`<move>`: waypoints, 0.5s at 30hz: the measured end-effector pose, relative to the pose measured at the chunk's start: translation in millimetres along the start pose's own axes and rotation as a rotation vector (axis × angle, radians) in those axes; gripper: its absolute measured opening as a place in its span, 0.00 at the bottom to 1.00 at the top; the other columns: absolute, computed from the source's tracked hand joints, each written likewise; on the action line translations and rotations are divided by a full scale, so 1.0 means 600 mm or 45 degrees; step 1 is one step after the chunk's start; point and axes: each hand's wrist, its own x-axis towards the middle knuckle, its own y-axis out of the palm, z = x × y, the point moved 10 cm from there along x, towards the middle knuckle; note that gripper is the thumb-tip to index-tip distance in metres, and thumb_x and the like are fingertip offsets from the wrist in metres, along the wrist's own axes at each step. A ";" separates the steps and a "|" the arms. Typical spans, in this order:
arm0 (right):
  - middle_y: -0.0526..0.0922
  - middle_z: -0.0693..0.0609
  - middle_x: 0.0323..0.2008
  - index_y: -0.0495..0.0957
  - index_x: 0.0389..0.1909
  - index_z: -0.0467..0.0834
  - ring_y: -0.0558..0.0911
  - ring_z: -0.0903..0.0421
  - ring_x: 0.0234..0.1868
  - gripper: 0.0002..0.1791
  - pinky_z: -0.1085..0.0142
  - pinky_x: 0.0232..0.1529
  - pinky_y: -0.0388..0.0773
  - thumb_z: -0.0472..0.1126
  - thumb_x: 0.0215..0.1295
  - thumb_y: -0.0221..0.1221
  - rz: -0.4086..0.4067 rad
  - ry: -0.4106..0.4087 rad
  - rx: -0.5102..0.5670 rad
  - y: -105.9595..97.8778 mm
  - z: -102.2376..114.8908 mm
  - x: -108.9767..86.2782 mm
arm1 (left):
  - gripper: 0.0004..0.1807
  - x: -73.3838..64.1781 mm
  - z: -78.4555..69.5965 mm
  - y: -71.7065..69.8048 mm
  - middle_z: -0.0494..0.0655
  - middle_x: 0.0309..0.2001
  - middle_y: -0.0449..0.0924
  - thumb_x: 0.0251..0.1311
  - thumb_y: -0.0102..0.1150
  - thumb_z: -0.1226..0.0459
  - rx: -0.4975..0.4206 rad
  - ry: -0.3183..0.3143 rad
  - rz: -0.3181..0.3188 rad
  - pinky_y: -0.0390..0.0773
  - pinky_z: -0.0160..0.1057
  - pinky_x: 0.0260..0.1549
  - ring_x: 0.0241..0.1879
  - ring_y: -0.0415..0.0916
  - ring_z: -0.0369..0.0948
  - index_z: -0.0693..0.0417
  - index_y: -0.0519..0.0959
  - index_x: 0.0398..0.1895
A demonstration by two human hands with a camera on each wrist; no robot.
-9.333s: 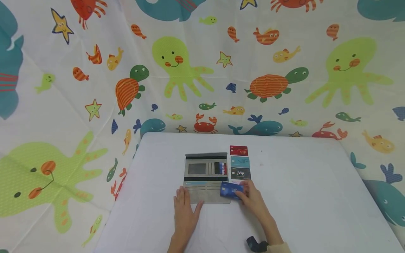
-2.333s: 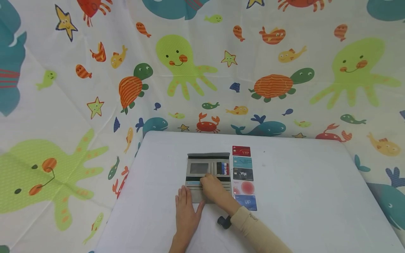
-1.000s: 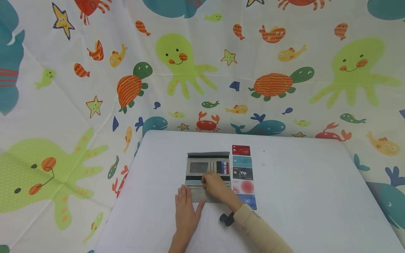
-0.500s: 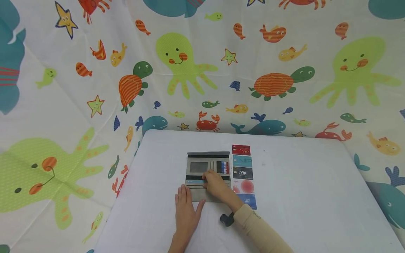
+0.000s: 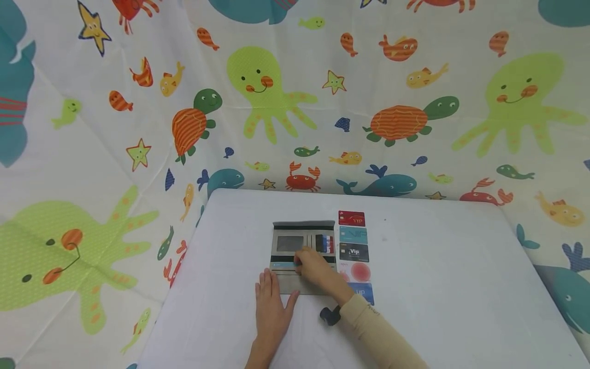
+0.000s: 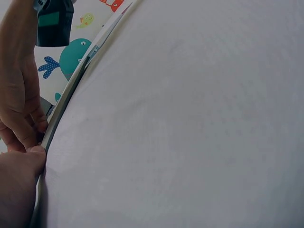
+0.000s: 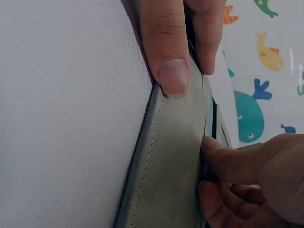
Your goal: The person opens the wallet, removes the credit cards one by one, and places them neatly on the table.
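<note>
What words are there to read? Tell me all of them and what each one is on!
"VIP" on the red card
"VIP" on the teal card
"Vip" on the black card
"VIP" on the blue card
Too small or blurred to read: smaller print on these, and marks on the pink card, the light blue card in the wallet, and the sleeve.

The right hand (image 5: 315,269) hides part of the grey wallet (image 5: 287,284) and one end of the light-blue card (image 5: 282,265); the right forearm (image 5: 338,288) covers part of the blue VIP card (image 5: 363,290).
</note>
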 end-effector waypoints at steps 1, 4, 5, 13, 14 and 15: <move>0.79 0.53 0.33 0.82 0.34 0.43 0.77 0.60 0.34 0.05 0.66 0.38 0.80 0.34 0.59 0.69 0.010 0.002 0.005 0.001 -0.002 0.001 | 0.48 0.000 -0.001 -0.001 0.64 0.77 0.55 0.61 0.64 0.44 0.001 0.001 -0.002 0.55 0.61 0.74 0.78 0.52 0.58 0.70 0.63 0.72; 0.79 0.52 0.34 0.82 0.34 0.43 0.76 0.60 0.34 0.05 0.67 0.37 0.79 0.34 0.60 0.68 0.044 0.013 0.025 0.005 -0.007 0.005 | 0.47 0.001 -0.002 -0.003 0.65 0.77 0.55 0.61 0.64 0.44 0.004 0.008 -0.007 0.55 0.62 0.74 0.78 0.52 0.58 0.70 0.63 0.72; 0.79 0.52 0.34 0.82 0.34 0.43 0.76 0.60 0.34 0.04 0.67 0.37 0.79 0.34 0.60 0.68 0.053 0.015 0.032 0.006 -0.008 0.006 | 0.47 0.000 -0.003 -0.003 0.65 0.77 0.55 0.61 0.64 0.44 0.004 0.010 -0.012 0.55 0.62 0.74 0.78 0.52 0.58 0.70 0.63 0.72; 0.76 0.51 0.35 0.79 0.37 0.43 0.73 0.60 0.33 0.03 0.70 0.33 0.75 0.38 0.67 0.63 0.087 0.051 0.107 0.010 -0.016 0.006 | 0.48 -0.002 -0.007 -0.004 0.65 0.76 0.57 0.60 0.65 0.43 0.038 0.022 -0.041 0.57 0.61 0.73 0.77 0.54 0.59 0.70 0.64 0.71; 0.76 0.51 0.35 0.79 0.37 0.43 0.73 0.60 0.33 0.03 0.70 0.34 0.75 0.38 0.67 0.63 0.087 0.055 0.110 0.010 -0.017 0.006 | 0.48 -0.002 -0.007 -0.004 0.65 0.76 0.57 0.60 0.65 0.43 0.041 0.020 -0.042 0.57 0.61 0.73 0.77 0.54 0.59 0.70 0.64 0.71; 0.76 0.51 0.35 0.79 0.37 0.43 0.73 0.60 0.33 0.03 0.70 0.34 0.75 0.38 0.67 0.63 0.084 0.054 0.117 0.010 -0.018 0.006 | 0.48 -0.001 -0.007 -0.004 0.65 0.76 0.57 0.60 0.65 0.43 0.040 0.017 -0.041 0.57 0.61 0.73 0.77 0.54 0.59 0.70 0.64 0.71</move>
